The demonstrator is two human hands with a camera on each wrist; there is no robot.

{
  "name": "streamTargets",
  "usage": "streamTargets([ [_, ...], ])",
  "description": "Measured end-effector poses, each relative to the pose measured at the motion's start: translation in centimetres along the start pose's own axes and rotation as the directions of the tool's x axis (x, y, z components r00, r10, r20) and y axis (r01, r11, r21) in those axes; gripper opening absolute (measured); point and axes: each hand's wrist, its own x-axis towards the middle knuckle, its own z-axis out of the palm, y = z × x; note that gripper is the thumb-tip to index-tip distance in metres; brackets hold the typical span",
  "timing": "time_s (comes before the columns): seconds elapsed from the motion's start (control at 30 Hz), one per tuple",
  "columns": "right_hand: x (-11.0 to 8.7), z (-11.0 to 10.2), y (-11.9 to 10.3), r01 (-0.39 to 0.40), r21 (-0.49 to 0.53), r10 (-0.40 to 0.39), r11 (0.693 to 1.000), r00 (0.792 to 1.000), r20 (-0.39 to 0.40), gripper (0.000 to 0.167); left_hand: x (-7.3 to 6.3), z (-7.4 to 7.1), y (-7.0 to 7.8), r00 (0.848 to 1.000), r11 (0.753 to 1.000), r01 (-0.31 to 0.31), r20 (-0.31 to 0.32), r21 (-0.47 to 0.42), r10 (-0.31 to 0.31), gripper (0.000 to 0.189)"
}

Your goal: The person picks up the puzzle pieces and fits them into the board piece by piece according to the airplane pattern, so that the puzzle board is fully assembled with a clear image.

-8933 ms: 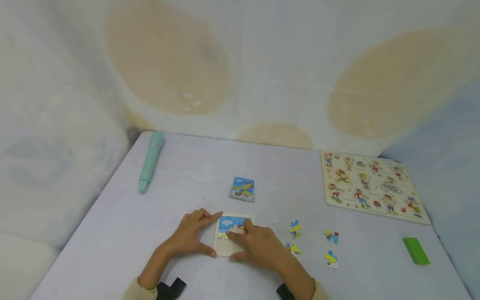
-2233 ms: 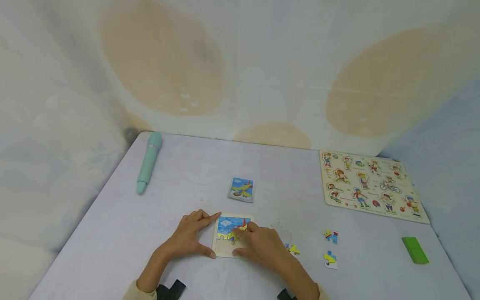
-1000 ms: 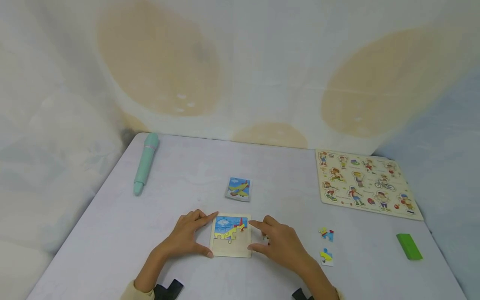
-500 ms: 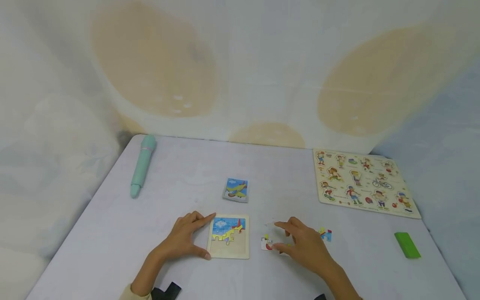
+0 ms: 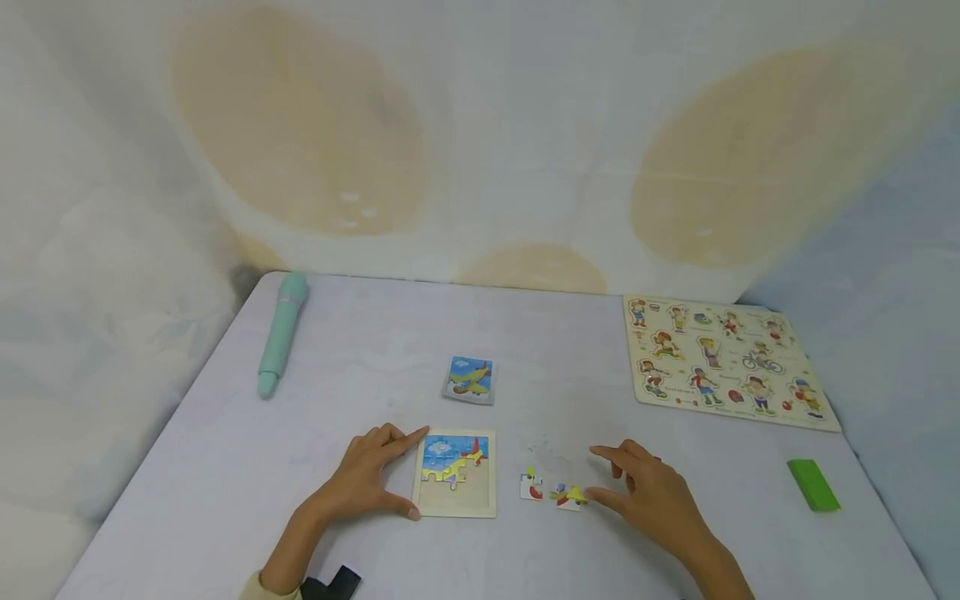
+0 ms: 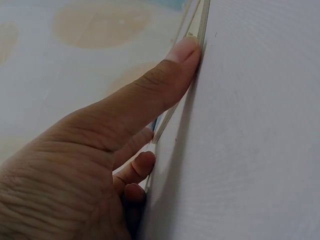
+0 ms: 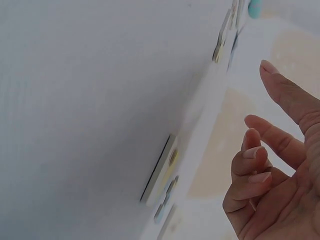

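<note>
One wooden tray [image 5: 453, 504] lies on the tabletop [image 5: 375, 350], directly right of my left hand [image 5: 363, 477]. My left hand contacts the tray's left side at two places: the index fingertip at the upper corner and the thumb at the lower corner, with these two digits spread apart. One joined puzzle section [image 5: 446, 452] occupies the tray's upper part; I cannot tell its piece count. My right hand [image 5: 652, 492] holds nothing, thumb and index finger apart. Left of it lie one single loose piece [image 5: 531, 485] and, near the thumb tip, one cluster [image 5: 567, 497], count unclear. The right wrist view shows two further pieces [image 7: 159, 172] below the hand. Also present: one picture card [image 5: 469, 381], one figure board [image 5: 723, 358], one green block [image 5: 814, 485] and one turquoise microphone-shaped object [image 5: 282, 333].
</note>
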Motion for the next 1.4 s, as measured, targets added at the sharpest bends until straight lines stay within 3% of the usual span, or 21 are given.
streamTargets([
  [0.37,-0.6,-0.6,2.2,0.034,0.040,-0.030,0.999,0.994,-0.109,0.050,-0.1,0.0,0.0,1.000,1.000,0.002,-0.003,0.010,-0.001,0.110],
  [0.7,-0.7,-0.9,5.5,-0.130,0.173,0.140,0.976,0.989,-0.049,0.045,-0.1,0.0,0.1,1.000,1.000,0.016,0.003,0.014,-0.016,0.110],
  [0.97,-0.9,-1.0,7.3,-0.288,0.263,0.284,0.921,0.957,0.053,0.048,-0.1,0.0,0.2,1.000,1.000,0.019,0.002,0.008,-0.019,0.109],
  [1.17,-0.8,-0.8,7.7,-0.334,0.262,0.329,0.905,0.942,0.063,0.049,-0.1,0.1,0.2,1.000,1.000,0.023,0.002,0.020,-0.023,0.109],
  [1.4,-0.7,-0.4,7.9,-0.339,0.194,0.337,0.921,0.940,0.045,0.048,-0.1,0.2,0.1,1.000,1.000,0.024,-0.002,0.018,-0.024,0.111],
])
